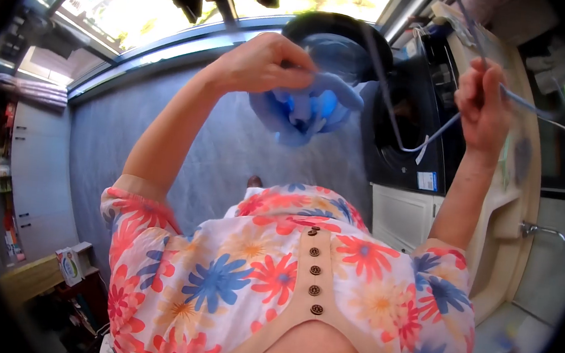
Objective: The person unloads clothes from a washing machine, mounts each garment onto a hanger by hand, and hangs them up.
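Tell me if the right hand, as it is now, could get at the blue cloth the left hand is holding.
Probably yes. The right hand is raised level with the blue cloth bunched in the left hand, and nothing stands between them. But it is already closed on a wire hanger, so it has no free grip.

Left hand [265,62] is raised, fingers closed on a bunched blue garment [304,108] hanging below it. Right hand [484,103] is raised, closed around a pale blue wire hanger [432,135]. Hands are well apart. Behind them stands a dark front-loading washing machine [413,120], door [336,45] open. Floral blouse [275,275] fills the foreground.
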{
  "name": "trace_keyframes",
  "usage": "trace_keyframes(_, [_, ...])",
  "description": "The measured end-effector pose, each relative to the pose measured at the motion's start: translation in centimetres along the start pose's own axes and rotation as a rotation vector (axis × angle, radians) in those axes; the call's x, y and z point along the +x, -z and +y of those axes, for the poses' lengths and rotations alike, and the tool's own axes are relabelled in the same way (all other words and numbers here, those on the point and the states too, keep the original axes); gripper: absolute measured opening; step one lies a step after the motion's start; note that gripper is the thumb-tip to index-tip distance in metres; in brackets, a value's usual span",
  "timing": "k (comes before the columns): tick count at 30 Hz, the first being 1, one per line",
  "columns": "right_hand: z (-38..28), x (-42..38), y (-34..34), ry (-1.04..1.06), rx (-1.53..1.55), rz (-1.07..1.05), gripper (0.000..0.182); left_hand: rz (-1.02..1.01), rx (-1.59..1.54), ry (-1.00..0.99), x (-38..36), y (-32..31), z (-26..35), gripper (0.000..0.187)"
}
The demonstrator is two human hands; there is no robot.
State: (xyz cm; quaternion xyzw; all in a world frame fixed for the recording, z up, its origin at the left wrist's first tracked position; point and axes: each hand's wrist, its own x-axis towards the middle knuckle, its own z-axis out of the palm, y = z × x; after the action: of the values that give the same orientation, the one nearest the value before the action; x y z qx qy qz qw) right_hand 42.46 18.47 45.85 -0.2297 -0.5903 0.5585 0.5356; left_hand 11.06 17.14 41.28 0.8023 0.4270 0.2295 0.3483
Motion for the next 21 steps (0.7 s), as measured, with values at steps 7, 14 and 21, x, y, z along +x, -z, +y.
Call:
trace_keyframes(7, [9.0,3.4,-12.2,-0.240,-0.044,-0.362,0.022,-0.003,-0.124,0.075,-3.2,3.9,-3.5,0.022])
trace_keyframes(14, [12.0,4.1,-15.0,-0.403,-0.197,-0.584,0.019,0.040,-0.198,0.002,-5.5,4.3,-5.1,0.029])
trace_keyframes(21, [9.8,5.7,-17.1,-0.445,-0.272,-0.642,0.020,-0.014,-0.605,-0.015,-9.9,2.0,-8.4,0.069])
